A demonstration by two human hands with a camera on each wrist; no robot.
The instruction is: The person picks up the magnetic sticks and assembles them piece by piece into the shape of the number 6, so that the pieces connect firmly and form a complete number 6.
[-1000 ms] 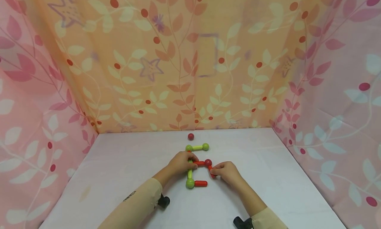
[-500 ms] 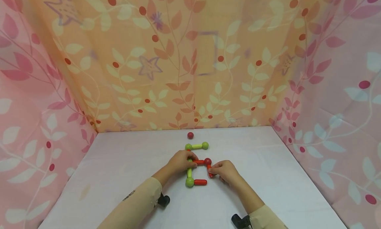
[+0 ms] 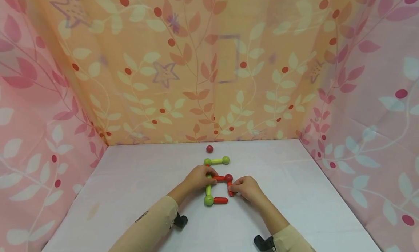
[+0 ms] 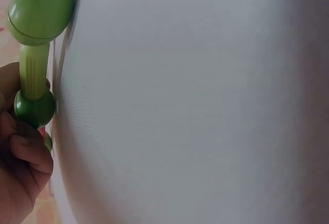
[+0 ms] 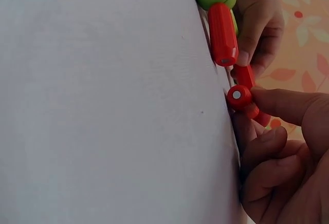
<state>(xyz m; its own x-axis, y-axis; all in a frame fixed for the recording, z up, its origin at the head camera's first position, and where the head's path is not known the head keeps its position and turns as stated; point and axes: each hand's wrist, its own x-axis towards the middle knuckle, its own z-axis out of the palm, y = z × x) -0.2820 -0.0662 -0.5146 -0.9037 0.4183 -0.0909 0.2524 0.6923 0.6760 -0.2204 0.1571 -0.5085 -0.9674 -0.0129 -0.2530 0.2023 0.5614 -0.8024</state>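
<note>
A flat figure of magnetic rods and balls lies on the white table. My left hand [image 3: 198,177] grips its middle green ball [image 4: 35,108], thumb and index finger around the joint where a horizontal red rod [image 3: 220,178] starts. That rod leads to a red ball [image 3: 228,178]. Below this ball, my right hand [image 3: 249,188] pinches another red rod [image 5: 239,95] between thumb and index finger, its silver-tipped end facing the right wrist camera. A yellow-green rod [image 3: 208,190] runs down from the middle ball to a larger green ball [image 3: 208,200], with a red rod [image 3: 220,200] pointing right.
Beyond my left hand, a green ball [image 3: 207,161] joins a yellow-green rod [image 3: 216,161] and another green ball [image 3: 226,160]. A loose red ball [image 3: 210,149] sits near the table's back edge. Floral curtains [image 3: 196,99] stand around the table's back and sides.
The right hand has shifted slightly left, turning the lower end of its red rod left until it points more nearly straight down from the red ball. The left hand keeps its grip.
</note>
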